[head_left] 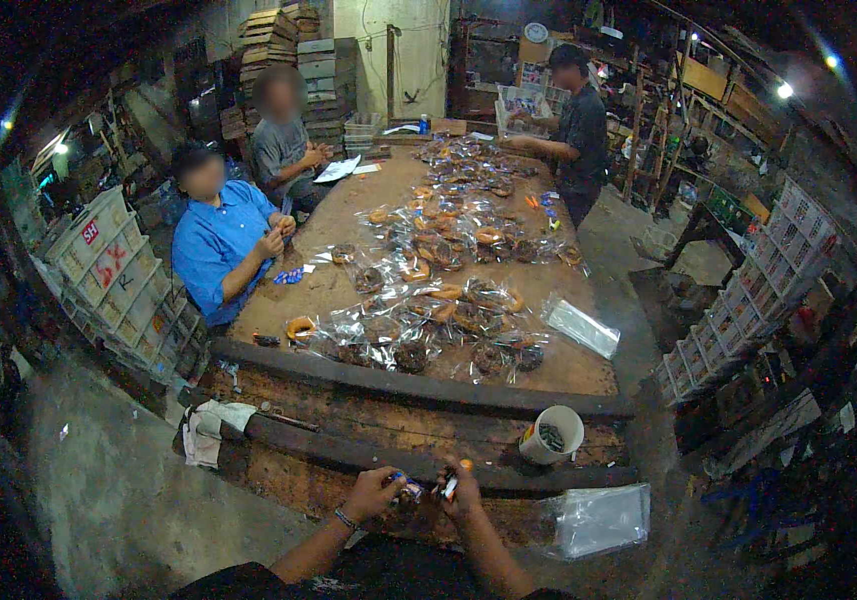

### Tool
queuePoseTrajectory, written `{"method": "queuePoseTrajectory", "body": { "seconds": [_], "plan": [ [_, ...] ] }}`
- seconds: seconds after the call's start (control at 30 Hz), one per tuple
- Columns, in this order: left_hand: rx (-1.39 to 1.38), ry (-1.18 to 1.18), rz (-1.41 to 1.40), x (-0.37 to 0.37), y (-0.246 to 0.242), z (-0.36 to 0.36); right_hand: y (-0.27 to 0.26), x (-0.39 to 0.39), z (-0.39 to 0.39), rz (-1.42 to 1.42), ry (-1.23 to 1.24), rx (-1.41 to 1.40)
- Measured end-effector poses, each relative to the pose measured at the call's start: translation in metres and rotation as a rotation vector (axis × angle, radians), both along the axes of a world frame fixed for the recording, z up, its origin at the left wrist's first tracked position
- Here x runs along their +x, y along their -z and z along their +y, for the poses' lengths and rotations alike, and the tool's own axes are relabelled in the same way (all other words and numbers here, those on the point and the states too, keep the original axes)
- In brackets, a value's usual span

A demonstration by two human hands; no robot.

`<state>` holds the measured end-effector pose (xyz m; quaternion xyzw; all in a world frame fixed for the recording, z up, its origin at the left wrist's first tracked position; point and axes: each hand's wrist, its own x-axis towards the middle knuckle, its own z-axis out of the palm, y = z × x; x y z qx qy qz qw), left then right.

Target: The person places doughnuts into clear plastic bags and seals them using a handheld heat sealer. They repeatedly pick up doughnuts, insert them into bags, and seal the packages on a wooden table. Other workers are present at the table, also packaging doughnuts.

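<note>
At the near edge of the wooden worktable, my left hand (376, 493) holds a small blue and white wrapper or packet (410, 489) between its fingertips. Close beside it on the right, my right hand (461, 487) is closed around a small dark and white object with an orange end (466, 465); what it is cannot be told. A gap shows between the two hands. Beyond them, many ring-shaped breads in clear plastic bags (428, 307) lie heaped along the table, some plain golden, some with a dark topping.
A white bucket (551, 435) with small dark pieces stands right of my hands. Clear plastic bags lie in stacks (602, 519) (583, 327). A cloth (211, 431) hangs at the left corner. Stacked crates (121, 285) stand at both sides. Several people are around the table, one in a blue shirt (222, 240).
</note>
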<state>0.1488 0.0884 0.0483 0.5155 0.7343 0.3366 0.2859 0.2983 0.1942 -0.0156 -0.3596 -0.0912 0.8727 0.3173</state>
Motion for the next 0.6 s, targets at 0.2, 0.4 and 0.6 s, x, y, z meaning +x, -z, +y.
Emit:
{"method": "queuePoseTrajectory", "body": {
  "seconds": [0.2,0.4,0.6],
  "plan": [
    [0.102,-0.005,0.131,0.032,-0.009,0.011,-0.013,-0.03,-0.015,-0.629,0.278,0.786],
    [0.161,-0.002,0.191,0.041,0.003,0.01,0.006,-0.039,-0.015,-1.084,0.33,0.95],
    [0.032,0.014,0.166,0.032,0.035,0.005,0.045,-0.043,-0.009,-0.662,0.124,0.487]
  ]
}}
